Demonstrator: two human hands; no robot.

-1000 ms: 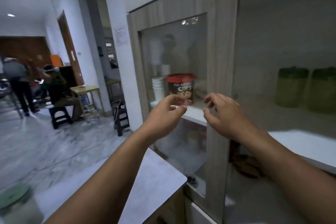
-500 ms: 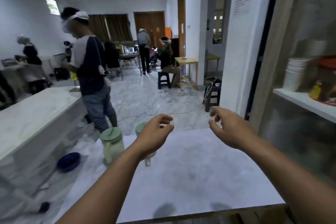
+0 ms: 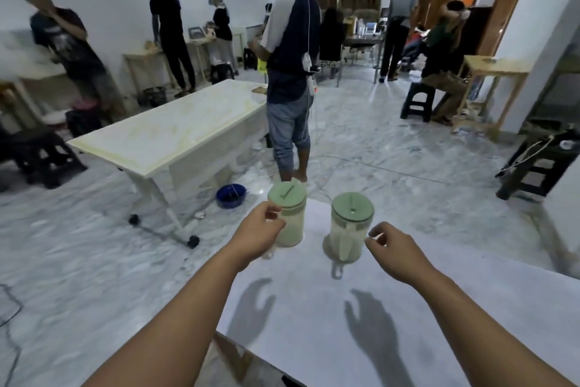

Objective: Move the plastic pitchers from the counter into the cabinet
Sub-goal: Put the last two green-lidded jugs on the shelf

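Two translucent plastic pitchers with green lids stand upright on the white counter (image 3: 408, 308), near its far corner. The left pitcher (image 3: 290, 223) has my left hand (image 3: 259, 237) right at its near left side, fingers curled and apart, hiding its handle. The right pitcher (image 3: 350, 226) turns its handle toward me. My right hand (image 3: 390, 250) hovers just right of that handle, fingers spread, holding nothing. The cabinet is out of view.
A person (image 3: 290, 72) stands on the marble floor just beyond the counter, next to a white wheeled table (image 3: 175, 135). A blue bowl (image 3: 231, 195) lies on the floor. Black stools (image 3: 539, 163) and several other people fill the room behind.
My view has swung left from the cabinet to the counter. Both hands have come down and forward, and now sit beside the two pitchers.
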